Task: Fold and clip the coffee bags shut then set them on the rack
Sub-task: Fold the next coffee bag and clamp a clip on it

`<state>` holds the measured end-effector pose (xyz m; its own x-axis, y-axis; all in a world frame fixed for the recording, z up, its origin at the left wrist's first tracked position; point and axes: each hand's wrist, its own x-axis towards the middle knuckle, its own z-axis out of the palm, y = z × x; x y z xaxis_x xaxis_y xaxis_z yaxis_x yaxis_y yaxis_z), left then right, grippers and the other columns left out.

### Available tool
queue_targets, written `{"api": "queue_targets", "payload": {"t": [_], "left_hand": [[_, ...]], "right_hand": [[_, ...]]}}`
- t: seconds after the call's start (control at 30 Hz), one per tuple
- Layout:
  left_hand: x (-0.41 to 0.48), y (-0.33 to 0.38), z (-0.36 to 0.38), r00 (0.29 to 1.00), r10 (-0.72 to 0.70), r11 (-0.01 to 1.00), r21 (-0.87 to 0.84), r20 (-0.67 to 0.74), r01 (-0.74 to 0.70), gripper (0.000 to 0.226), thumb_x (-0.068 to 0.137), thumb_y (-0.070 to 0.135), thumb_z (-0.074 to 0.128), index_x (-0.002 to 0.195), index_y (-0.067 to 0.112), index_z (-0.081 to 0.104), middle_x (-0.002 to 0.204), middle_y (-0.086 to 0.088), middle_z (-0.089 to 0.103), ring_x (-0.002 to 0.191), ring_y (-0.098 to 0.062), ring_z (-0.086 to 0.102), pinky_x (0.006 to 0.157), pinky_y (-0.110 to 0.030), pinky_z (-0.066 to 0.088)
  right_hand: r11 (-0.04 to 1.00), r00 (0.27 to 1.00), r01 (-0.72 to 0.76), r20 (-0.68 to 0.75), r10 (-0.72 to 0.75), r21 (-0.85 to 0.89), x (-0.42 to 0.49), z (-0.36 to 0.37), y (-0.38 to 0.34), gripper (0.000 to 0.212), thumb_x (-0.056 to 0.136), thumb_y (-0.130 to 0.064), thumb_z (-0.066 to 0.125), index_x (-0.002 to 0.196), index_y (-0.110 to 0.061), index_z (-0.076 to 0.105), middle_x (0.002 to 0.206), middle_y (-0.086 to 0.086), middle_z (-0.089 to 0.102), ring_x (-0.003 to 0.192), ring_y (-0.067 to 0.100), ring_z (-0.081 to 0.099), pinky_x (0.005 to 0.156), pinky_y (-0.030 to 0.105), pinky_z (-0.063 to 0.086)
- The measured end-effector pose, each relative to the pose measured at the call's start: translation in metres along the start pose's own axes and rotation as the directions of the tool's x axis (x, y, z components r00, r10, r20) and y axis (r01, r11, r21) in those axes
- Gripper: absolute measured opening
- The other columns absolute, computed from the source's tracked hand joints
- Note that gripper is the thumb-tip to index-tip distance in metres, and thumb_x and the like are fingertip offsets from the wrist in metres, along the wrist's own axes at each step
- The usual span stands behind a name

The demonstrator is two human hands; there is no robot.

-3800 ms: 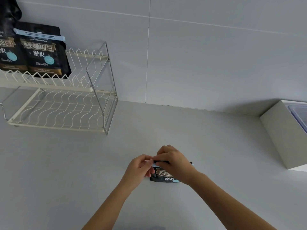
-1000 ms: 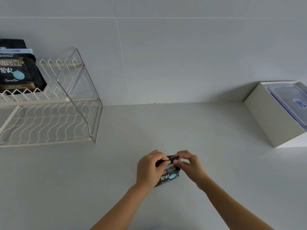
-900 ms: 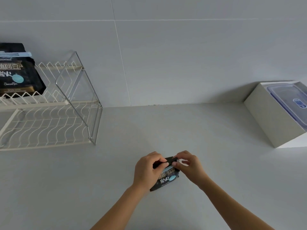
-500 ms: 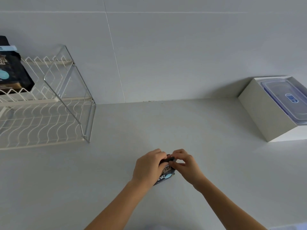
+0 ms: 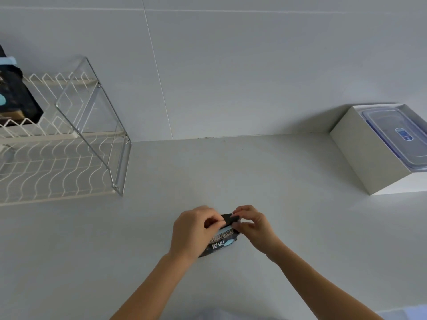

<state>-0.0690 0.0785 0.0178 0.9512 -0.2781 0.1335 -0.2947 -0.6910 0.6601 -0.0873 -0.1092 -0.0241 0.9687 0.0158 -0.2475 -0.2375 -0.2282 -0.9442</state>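
coffee bag (image 5: 219, 243) on counter | left hand (image 5: 193, 229) pinching folded top | right hand (image 5: 253, 225) pinching same fold

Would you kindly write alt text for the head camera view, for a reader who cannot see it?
Two bare hands, left hand and right hand, pinch the folded top of a small black coffee bag on a pale counter. At far left, a white wire rack holds another coffee bag on its upper tier; at right, a white box holds a clear lidded container.
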Motion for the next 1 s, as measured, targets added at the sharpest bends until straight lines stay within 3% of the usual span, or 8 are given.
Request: {"api": "queue_targets", "payload": {"t": [0.13, 0.27, 0.33, 0.4, 0.5, 0.63, 0.83, 1.0], "left_hand": [[0.001, -0.032, -0.027, 0.981, -0.15, 0.969, -0.213, -0.121, 0.122, 0.009, 0.075, 0.024, 0.074, 0.073, 0.029, 0.067, 0.07, 0.016, 0.068, 0.071, -0.003, 0.061, 0.061, -0.009, 0.036], [-0.021, -0.055, -0.025, 0.94, -0.278, 0.859, -0.386, 0.198, 0.335, 0.029, 0.064, 0.052, 0.069, 0.09, 0.039, 0.068, 0.094, 0.024, 0.069, 0.094, 0.005, 0.06, 0.083, -0.024, 0.04], [-0.031, -0.054, -0.014, 0.946, -0.269, 0.841, -0.434, 0.184, 0.323, 0.035, 0.059, 0.056, 0.067, 0.091, 0.044, 0.066, 0.099, 0.022, 0.068, 0.101, 0.006, 0.057, 0.086, -0.019, 0.04], [-0.036, -0.049, -0.005, 0.971, -0.225, 0.869, -0.433, 0.084, 0.239, 0.031, 0.06, 0.05, 0.071, 0.09, 0.053, 0.063, 0.098, 0.026, 0.066, 0.101, 0.008, 0.054, 0.081, -0.007, 0.039], [-0.038, -0.045, 0.009, 0.968, -0.252, 0.898, -0.379, -0.022, 0.225, 0.04, 0.068, 0.031, 0.08, 0.087, 0.057, 0.057, 0.101, 0.022, 0.061, 0.104, 0.0, 0.052, 0.081, -0.012, 0.039], [-0.037, -0.044, 0.02, 0.941, -0.318, 0.88, -0.407, -0.115, 0.247, 0.03, 0.075, 0.017, 0.076, 0.09, 0.041, 0.064, 0.106, 0.011, 0.061, 0.107, -0.009, 0.051, 0.085, -0.014, 0.041], [-0.033, -0.041, 0.021, 0.958, -0.268, 0.876, -0.438, -0.097, 0.201, 0.026, 0.079, 0.017, 0.073, 0.095, 0.036, 0.068, 0.11, 0.011, 0.062, 0.112, 0.0, 0.047, 0.088, -0.006, 0.037], [-0.027, -0.042, 0.012, 0.974, -0.216, 0.856, -0.493, -0.072, 0.154, 0.017, 0.082, 0.019, 0.07, 0.095, 0.029, 0.068, 0.11, 0.009, 0.06, 0.112, -0.001, 0.047, 0.085, -0.005, 0.04]], "right_hand": [[0.955, 0.996, 0.066, -0.043, -0.082, -0.288, 0.004, -0.007, -0.01, 0.022, 0.083, -0.004, 0.066, 0.097, -0.021, 0.068, 0.105, -0.004, 0.059, 0.1, 0.013, 0.059, 0.09, 0.043, 0.051], [0.647, 0.929, 0.314, 0.086, -0.359, -0.695, 0.006, 0.006, -0.034, 0.047, 0.082, -0.011, 0.065, 0.122, -0.031, 0.051, 0.122, -0.008, 0.054, 0.117, 0.01, 0.047, 0.097, 0.027, 0.039], [0.553, 0.878, 0.446, 0.224, -0.423, -0.704, 0.006, 0.023, -0.05, 0.037, 0.086, -0.021, 0.059, 0.12, -0.034, 0.051, 0.119, -0.011, 0.058, 0.113, 0.007, 0.048, 0.095, 0.024, 0.033], [0.568, 0.865, 0.495, 0.316, -0.388, -0.657, 0.003, 0.04, -0.058, 0.026, 0.089, -0.035, 0.052, 0.115, -0.034, 0.054, 0.11, -0.014, 0.063, 0.102, 0.006, 0.054, 0.091, 0.024, 0.033], [0.486, 0.854, 0.506, 0.334, -0.399, -0.713, 0.006, 0.052, -0.055, 0.02, 0.091, -0.037, 0.05, 0.106, -0.03, 0.06, 0.097, -0.011, 0.066, 0.091, 0.01, 0.055, 0.088, 0.028, 0.032], [0.561, 0.885, 0.45, 0.266, -0.382, -0.694, 0.012, 0.056, -0.058, 0.015, 0.09, -0.033, 0.053, 0.091, -0.024, 0.066, 0.085, -0.007, 0.067, 0.084, 0.012, 0.058, 0.085, 0.029, 0.03], [0.732, 0.935, 0.355, 0.21, -0.286, -0.581, 0.014, 0.046, -0.06, 0.006, 0.083, -0.028, 0.062, 0.08, -0.025, 0.067, 0.073, -0.013, 0.062, 0.071, 0.006, 0.056, 0.088, 0.034, 0.037], [0.88, 0.957, 0.29, 0.125, -0.261, -0.377, 0.012, 0.047, -0.064, 0.006, 0.079, -0.014, 0.069, 0.073, -0.016, 0.069, 0.065, -0.007, 0.065, 0.06, 0.008, 0.056, 0.066, 0.022, 0.041]]}}
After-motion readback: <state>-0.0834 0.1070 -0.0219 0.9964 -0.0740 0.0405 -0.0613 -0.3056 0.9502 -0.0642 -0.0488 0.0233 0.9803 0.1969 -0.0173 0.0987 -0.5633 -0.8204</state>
